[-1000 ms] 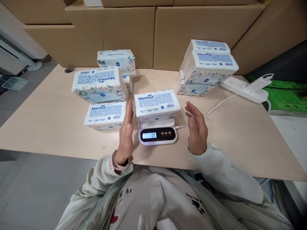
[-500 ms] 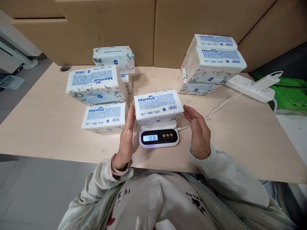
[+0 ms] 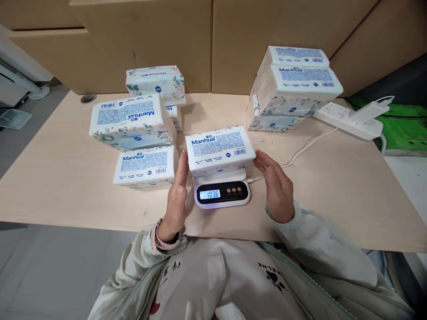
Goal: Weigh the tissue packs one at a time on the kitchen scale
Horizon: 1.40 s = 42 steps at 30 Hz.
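Note:
A white and blue tissue pack (image 3: 220, 150) marked Manhua rests on a small white digital scale (image 3: 223, 205), whose lit display reads about 103.8. My left hand (image 3: 177, 195) stands on edge at the pack's left side, fingers straight and together. On the other side my right hand (image 3: 276, 186) has its fingers stretched toward the pack's right edge. The fingertips are at or very near the pack; whether they touch it I cannot tell. Neither hand grips anything. The scale's platform is mostly hidden under the pack.
More tissue packs (image 3: 130, 122) are stacked at the left of the table (image 3: 66, 186), others (image 3: 302, 84) at the back right. Behind stand large cardboard boxes (image 3: 147, 40). A white power strip (image 3: 347, 122) lies at the right; a white cable (image 3: 300, 151) runs to the scale.
The scale's reading has gone from about 103.6 to 103.8. The view has shifted slightly; both hands and the pack keep nearly the same places.

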Each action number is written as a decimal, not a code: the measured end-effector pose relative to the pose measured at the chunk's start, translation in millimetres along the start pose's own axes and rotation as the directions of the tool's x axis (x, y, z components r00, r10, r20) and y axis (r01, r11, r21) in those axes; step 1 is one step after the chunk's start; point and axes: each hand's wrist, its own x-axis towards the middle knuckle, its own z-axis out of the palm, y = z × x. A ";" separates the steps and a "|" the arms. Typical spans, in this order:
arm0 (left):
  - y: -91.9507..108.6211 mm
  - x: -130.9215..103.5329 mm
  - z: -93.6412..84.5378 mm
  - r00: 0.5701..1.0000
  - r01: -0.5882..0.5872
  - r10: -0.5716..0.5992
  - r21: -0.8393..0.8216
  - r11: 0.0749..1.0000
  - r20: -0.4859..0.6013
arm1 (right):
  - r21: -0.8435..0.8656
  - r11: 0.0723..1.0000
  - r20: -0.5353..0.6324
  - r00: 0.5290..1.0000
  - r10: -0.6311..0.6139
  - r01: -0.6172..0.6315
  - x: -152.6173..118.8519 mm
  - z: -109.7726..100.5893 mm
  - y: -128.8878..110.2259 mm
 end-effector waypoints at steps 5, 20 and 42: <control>4.0 -0.1 1.1 1.000 -0.014 0.013 0.015 1.000 0.006 | 0.012 1.000 0.008 1.000 -0.011 0.011 -0.5 -2.0 -0.1; 0.5 0.5 2.8 0.996 0.092 -0.093 -0.072 0.993 -0.012 | -0.069 0.997 0.031 0.999 -0.018 0.020 0.6 -3.0 8.0; 2.3 1.7 9.2 0.999 0.034 -0.034 -0.033 0.999 0.001 | -0.044 0.998 0.297 0.955 -0.023 0.037 7.0 0.1 1.9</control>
